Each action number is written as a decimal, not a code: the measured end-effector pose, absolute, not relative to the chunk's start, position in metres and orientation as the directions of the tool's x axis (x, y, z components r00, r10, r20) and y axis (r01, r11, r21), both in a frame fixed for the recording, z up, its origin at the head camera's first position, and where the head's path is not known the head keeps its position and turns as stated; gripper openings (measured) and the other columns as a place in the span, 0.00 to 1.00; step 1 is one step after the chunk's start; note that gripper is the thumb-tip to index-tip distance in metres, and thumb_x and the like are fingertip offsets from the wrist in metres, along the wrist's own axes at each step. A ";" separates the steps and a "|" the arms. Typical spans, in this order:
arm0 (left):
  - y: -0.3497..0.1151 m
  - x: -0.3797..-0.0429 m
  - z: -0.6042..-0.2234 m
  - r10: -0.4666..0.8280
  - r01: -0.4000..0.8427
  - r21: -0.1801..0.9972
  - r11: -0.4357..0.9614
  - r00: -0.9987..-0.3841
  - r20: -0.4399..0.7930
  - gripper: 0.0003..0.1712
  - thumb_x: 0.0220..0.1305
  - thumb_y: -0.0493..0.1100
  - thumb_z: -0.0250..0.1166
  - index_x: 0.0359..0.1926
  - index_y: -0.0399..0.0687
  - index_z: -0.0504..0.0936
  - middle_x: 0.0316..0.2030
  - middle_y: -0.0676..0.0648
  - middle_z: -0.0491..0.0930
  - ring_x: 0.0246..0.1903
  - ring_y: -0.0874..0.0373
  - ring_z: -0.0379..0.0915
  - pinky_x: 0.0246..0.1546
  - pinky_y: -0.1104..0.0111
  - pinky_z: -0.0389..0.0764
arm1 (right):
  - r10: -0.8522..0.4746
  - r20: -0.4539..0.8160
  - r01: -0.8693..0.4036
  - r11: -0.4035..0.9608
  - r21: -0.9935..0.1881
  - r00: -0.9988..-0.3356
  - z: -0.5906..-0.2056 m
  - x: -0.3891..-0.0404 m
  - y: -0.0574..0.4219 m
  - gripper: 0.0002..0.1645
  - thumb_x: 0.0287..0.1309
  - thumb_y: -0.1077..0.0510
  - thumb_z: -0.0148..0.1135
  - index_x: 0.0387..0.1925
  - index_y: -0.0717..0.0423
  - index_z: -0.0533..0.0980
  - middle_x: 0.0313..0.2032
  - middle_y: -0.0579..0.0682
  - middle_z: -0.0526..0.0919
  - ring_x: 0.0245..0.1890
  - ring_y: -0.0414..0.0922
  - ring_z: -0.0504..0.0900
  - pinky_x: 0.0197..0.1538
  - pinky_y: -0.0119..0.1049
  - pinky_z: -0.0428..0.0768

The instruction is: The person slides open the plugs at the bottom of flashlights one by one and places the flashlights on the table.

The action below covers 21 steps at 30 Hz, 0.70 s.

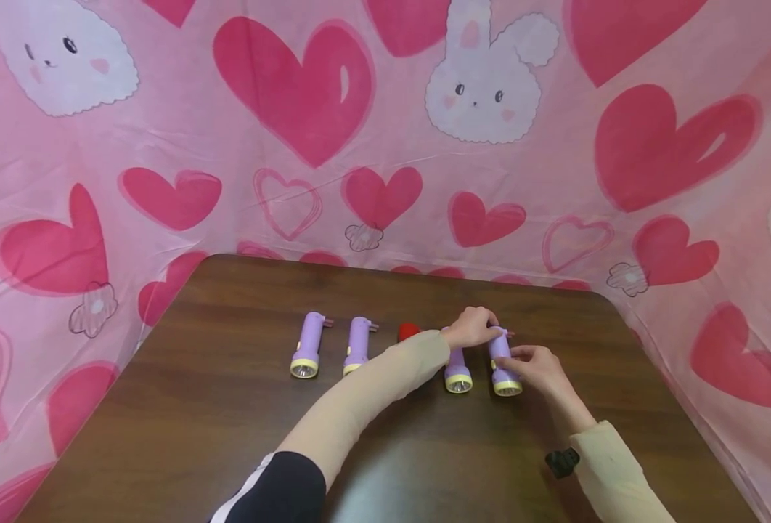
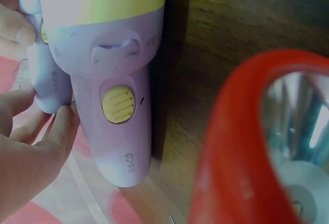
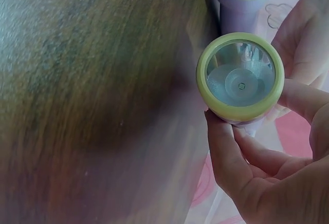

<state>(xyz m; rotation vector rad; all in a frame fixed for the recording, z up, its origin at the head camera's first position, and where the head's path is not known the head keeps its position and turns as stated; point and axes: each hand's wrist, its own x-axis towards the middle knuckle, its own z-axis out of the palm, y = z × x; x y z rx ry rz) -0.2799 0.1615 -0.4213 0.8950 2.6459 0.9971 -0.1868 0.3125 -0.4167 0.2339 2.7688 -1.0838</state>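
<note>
A purple flashlight (image 1: 499,352) with a yellow rim lies at the right end of a row, its lens toward the person. My left hand (image 1: 472,327) pinches its tail end between thumb and fingers. From the right side, my right hand (image 1: 542,370) holds the body just behind the head; in the right wrist view the lens (image 3: 241,80) faces the camera between thumb and fingers. Close on the left lies another purple flashlight (image 2: 113,106), with a yellow switch. A red flashlight (image 2: 231,147) looms large in the left wrist view; my left forearm mostly hides it in the head view.
Two more purple flashlights (image 1: 310,341) lie on the left part of the brown wooden table (image 1: 229,414); the left sleeve covers part of one. Pink cloth (image 1: 372,145) with hearts and rabbits hangs behind and beside the table. A black device (image 1: 562,462) sits at the right wrist.
</note>
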 end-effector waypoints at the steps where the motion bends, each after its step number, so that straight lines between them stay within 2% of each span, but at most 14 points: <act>1: 0.162 -0.280 -0.421 0.592 0.474 0.644 0.601 -0.805 0.040 0.15 0.70 0.46 0.61 0.49 0.43 0.86 0.47 0.48 0.87 0.40 0.62 0.79 0.36 0.79 0.74 | 0.089 -0.206 0.205 0.726 -0.657 -0.975 -0.417 -0.187 0.313 0.33 0.59 0.45 0.67 0.51 0.72 0.78 0.42 0.65 0.86 0.36 0.44 0.82 0.35 0.31 0.79; 8: 0.165 -0.280 -0.422 0.583 0.465 0.624 0.628 -0.812 0.017 0.15 0.70 0.47 0.61 0.48 0.44 0.87 0.48 0.49 0.87 0.44 0.60 0.81 0.40 0.78 0.76 | 0.093 -0.219 0.217 0.722 -0.657 -0.971 -0.420 -0.188 0.315 0.34 0.58 0.44 0.68 0.51 0.72 0.78 0.43 0.65 0.86 0.38 0.47 0.82 0.36 0.31 0.79; 15: 0.166 -0.281 -0.423 0.586 0.466 0.618 0.634 -0.810 0.009 0.13 0.69 0.46 0.62 0.44 0.45 0.88 0.44 0.49 0.88 0.35 0.63 0.76 0.34 0.78 0.72 | 0.098 -0.212 0.215 0.731 -0.647 -0.972 -0.422 -0.191 0.316 0.33 0.57 0.44 0.68 0.50 0.71 0.79 0.40 0.62 0.87 0.36 0.44 0.82 0.35 0.31 0.80; 21: 0.168 -0.281 -0.426 0.594 0.486 0.586 0.648 -0.805 0.010 0.12 0.69 0.45 0.61 0.42 0.46 0.89 0.42 0.50 0.88 0.37 0.61 0.78 0.36 0.76 0.74 | 0.100 -0.212 0.215 0.740 -0.637 -0.972 -0.426 -0.190 0.317 0.33 0.57 0.44 0.68 0.50 0.70 0.80 0.42 0.63 0.86 0.37 0.46 0.81 0.34 0.31 0.79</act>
